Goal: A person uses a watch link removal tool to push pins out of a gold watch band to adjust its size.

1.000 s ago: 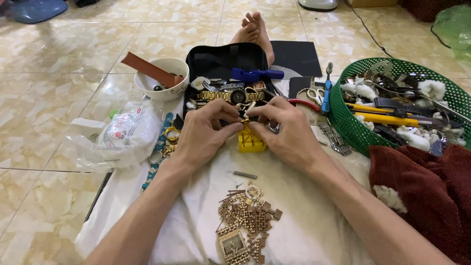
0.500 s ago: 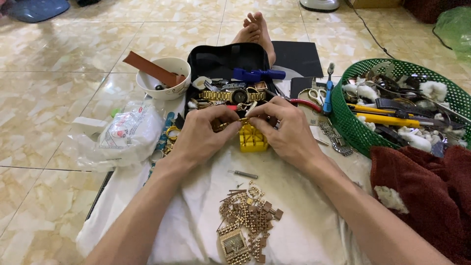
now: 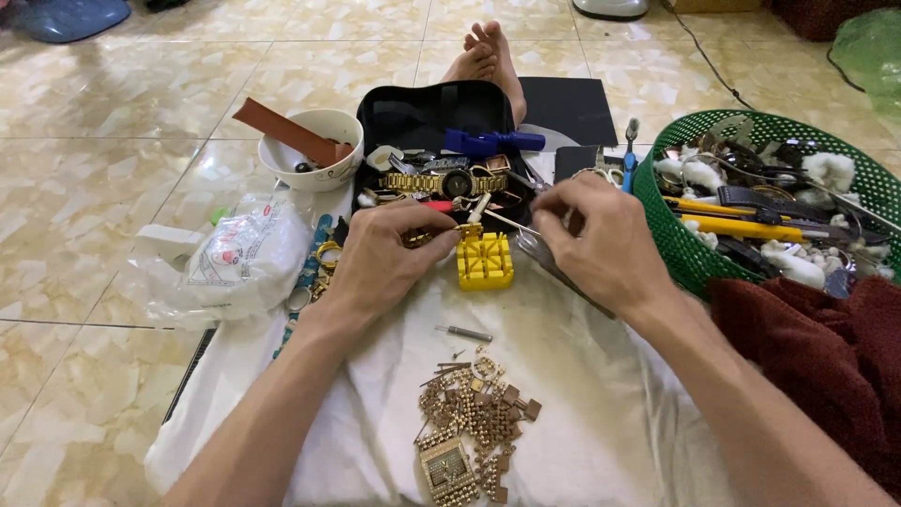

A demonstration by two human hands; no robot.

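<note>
My left hand [image 3: 380, 258] is pinched shut on a gold watch band [image 3: 419, 238], pressing it against the near-left edge of the yellow block [image 3: 485, 260] on the white cloth [image 3: 563, 376]. The band runs left to right. My right hand [image 3: 601, 239] is nearly as close on the other side, fingers closed round a thin pin tool [image 3: 502, 222] slanting down-left towards the block's top.

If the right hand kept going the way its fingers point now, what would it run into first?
The right hand points left, toward the left hand. First in its line is probably the thin tool over the yellow block, then the left hand's fingertips; depth is unclear.
</note>
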